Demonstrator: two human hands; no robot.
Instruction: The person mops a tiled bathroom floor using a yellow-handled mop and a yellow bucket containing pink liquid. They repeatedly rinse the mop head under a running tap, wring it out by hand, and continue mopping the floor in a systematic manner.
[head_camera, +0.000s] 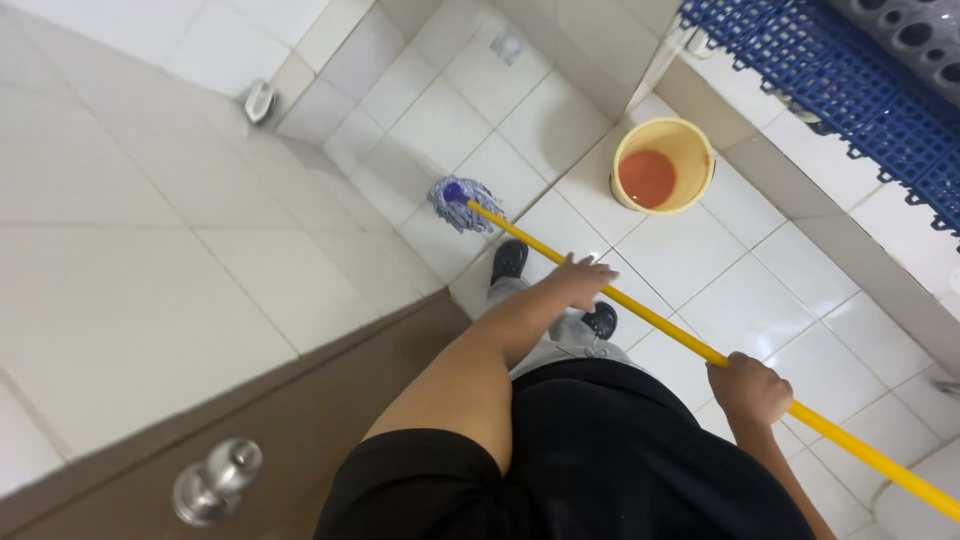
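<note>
— What are the fingers doing?
— Those of the right hand (748, 388) are wrapping tight around the yellow mop handle (640, 312); the left hand (580, 281) is clamping the same handle farther along.
— And the mop?
— Its handle is slanting from near right to far left, and the blue-and-white mop head (461, 203) is resting on the white tiled floor (740, 270), just beyond a black shoe (509, 259).
— Anything nearby?
— A yellow bucket (664, 165) of reddish water is standing to the far right.
</note>
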